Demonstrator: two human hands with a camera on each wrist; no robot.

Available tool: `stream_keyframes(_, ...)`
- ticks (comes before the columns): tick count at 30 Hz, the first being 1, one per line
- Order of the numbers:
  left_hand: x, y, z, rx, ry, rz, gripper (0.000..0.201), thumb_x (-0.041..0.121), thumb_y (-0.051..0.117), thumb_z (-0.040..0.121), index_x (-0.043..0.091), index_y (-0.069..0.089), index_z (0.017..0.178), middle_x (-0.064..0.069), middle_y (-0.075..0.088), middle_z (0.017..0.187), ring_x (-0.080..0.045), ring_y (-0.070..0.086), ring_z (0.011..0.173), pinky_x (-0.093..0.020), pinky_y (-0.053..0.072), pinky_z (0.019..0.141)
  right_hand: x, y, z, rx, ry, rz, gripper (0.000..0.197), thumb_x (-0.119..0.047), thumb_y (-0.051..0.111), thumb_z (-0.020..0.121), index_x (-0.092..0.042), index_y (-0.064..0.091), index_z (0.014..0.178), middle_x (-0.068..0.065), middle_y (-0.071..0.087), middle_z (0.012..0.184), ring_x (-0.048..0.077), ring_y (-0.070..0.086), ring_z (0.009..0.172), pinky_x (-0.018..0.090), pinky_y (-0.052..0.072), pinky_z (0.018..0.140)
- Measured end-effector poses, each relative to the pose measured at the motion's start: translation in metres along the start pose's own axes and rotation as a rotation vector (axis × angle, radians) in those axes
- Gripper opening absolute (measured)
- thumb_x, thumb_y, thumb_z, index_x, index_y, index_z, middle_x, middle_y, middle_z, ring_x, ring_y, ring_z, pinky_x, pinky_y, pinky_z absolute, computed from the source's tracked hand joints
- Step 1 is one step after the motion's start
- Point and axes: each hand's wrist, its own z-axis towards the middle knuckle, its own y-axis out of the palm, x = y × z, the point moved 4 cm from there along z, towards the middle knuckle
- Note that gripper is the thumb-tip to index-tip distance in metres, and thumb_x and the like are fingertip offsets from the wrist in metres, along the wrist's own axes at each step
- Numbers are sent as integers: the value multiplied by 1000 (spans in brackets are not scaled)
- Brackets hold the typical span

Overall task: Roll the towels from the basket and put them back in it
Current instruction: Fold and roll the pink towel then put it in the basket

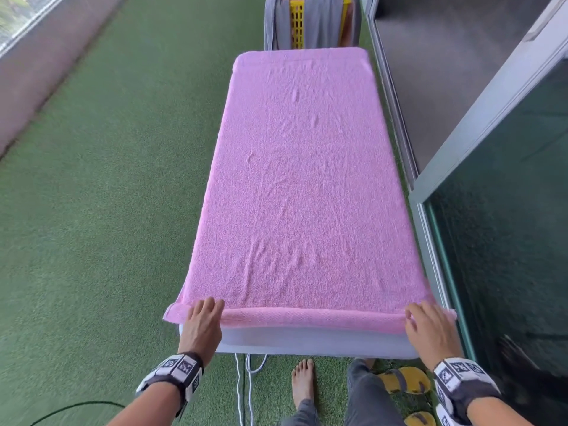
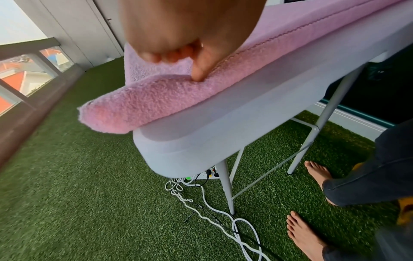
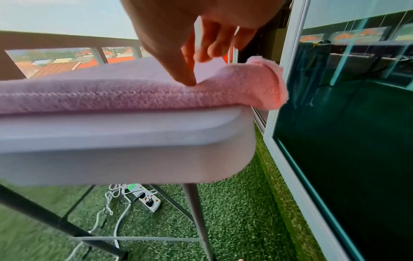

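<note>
- A pink towel lies spread flat along the white desk, covering almost the whole top from the near edge to the far edge, with a few shallow wrinkles across its middle.
- At the near edge of the desk the towel's hem is turned over into a first narrow fold that runs from the near-left corner to the near-right corner.
- The left hand rests on that fold at the near-left corner; in the left wrist view its fingers are curled over the cloth and the thumb presses down into the fold, so it grips the towel's corner, which overhangs the desk's corner a little.
- The right hand sits on the fold at the near-right corner; the right wrist view shows its thumb tip pushed into the cloth and the fingers bent above it, pinching the towel where its end sticks out past the desk's corner.
- Beyond the far edge of the desk stands a yellow basket with grey towels draped over its rim.
- The desk stands on green artificial grass, beside a glass door on the right.
- Under the near edge lie white cables and a power strip.
- The person's bare feet stand on the grass at the near edge, next to yellow sandals.
</note>
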Motion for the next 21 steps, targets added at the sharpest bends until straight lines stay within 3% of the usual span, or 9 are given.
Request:
stream_keyframes(2,2,5,-2,-24,10,-21,43,-15,67,58,13,52,87,0,51,80,-12,41,68,-26,47,55,-3,8,-1,-82,-6,91,39,0,72,67,-28,45,72,-13,45,71,11,45,63,22,31,56)
stream_keyframes(5,-1,10,-3,-33,5,-31,50,-11,67,53,12,54,95,-3,55,88,-16,44,76,-30,50,61,-1,19,-5,-125,-24,70,34,-7,72,67,-25,55,91,-9,50,91,13,50,86,28,44,76)
stream_keyframes(7,-5,7,2,-25,-4,-74,45,-13,69,58,12,58,94,-1,59,89,-17,49,79,-32,51,65,1,19,-4,-96,-50,57,40,-3,77,62,-20,64,95,-5,57,93,17,56,87,32,47,80)
stream_keyframes(11,-3,-6,8,-32,-5,-167,24,-12,68,70,11,64,77,2,64,75,-14,54,67,-20,42,60,6,10,5,-37,-13,-1,26,-8,75,65,-22,73,87,-6,69,86,20,62,81,40,46,80)
stream_keyframes(13,0,-8,8,-46,10,-162,22,6,57,85,22,54,69,8,58,66,-11,50,58,-19,35,55,3,4,10,-70,-21,-64,11,-25,60,73,-34,63,68,-15,64,70,16,56,74,39,37,80)
stream_keyframes(15,-4,-6,10,-58,-11,-140,23,15,44,91,28,44,73,9,52,65,-9,45,52,-23,36,54,2,5,17,-143,-11,-50,17,-29,44,82,-33,50,66,-18,55,66,13,53,75,36,32,82)
stream_keyframes(17,-7,-7,13,-45,-62,-106,15,5,52,86,20,52,89,3,54,76,-12,44,58,-25,40,57,4,-1,23,-98,6,-20,6,-24,54,85,-30,54,85,-18,56,84,14,58,82,39,36,85)
stream_keyframes(18,-6,-9,15,-30,-87,-84,21,2,54,81,16,53,96,1,53,81,-14,44,64,-29,42,61,3,-4,24,-37,0,-16,15,-18,64,80,-26,57,90,-13,57,87,17,58,81,40,39,80)
stream_keyframes(21,0,-10,15,-13,-50,-27,31,-8,54,69,12,50,93,-3,50,82,-17,41,70,-39,49,63,0,2,23,-12,-69,-46,35,-2,74,64,-25,50,77,-8,44,75,17,47,69,32,37,64)
